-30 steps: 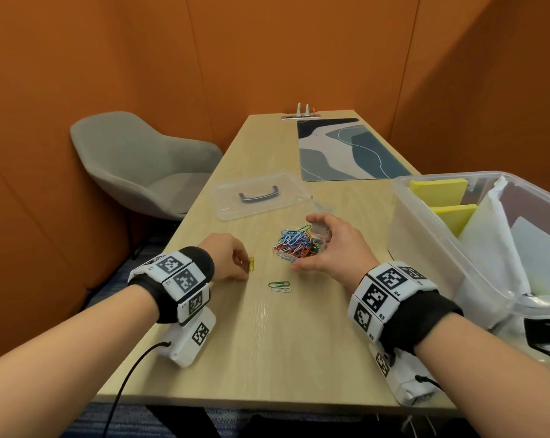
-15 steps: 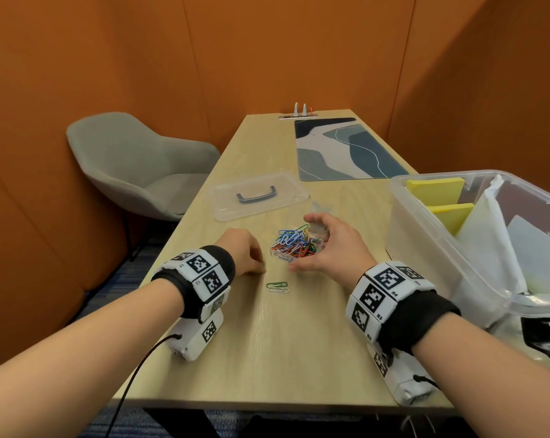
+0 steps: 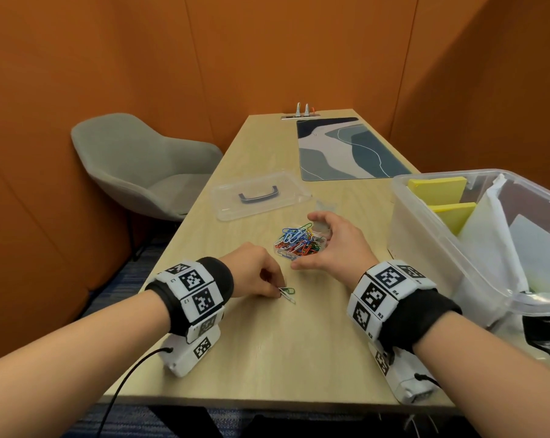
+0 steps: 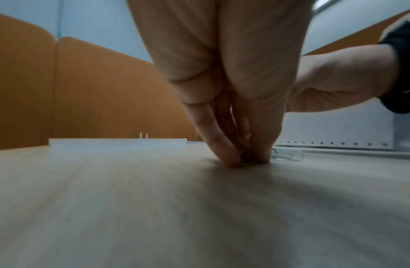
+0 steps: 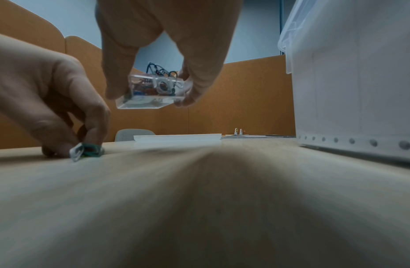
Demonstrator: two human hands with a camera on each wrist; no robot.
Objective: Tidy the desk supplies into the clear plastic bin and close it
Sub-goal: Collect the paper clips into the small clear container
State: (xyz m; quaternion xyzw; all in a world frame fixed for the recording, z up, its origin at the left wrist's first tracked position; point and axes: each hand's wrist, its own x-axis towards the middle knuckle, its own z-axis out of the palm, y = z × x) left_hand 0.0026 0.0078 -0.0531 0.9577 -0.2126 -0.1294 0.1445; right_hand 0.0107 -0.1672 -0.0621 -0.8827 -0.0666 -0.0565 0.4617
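Note:
My left hand (image 3: 275, 292) is pressed down on the desk and pinches a green and a white paper clip (image 3: 287, 293); in the right wrist view the same paper clips (image 5: 87, 150) show under its fingertips (image 5: 61, 150). My right hand (image 3: 311, 245) grips a small clear box (image 5: 151, 90) heaped with coloured paper clips (image 3: 295, 241) and holds it a little above the desk. The clear plastic bin (image 3: 425, 235) stands open at the right, with yellow pads (image 3: 438, 186) and white sheets inside. Its lid (image 3: 257, 197), with a dark handle, lies flat on the desk beyond my hands.
A small clear cover (image 3: 325, 205) lies between the lid and the bin. A patterned desk mat (image 3: 346, 150) is at the far end of the wooden desk (image 3: 267, 358). A grey chair (image 3: 141, 165) stands to the left. Orange walls enclose the desk.
My left hand has slid right along the desk, from a yellow clip to the green and white clips, and closed on them. The right hand keeps its hold on the box.

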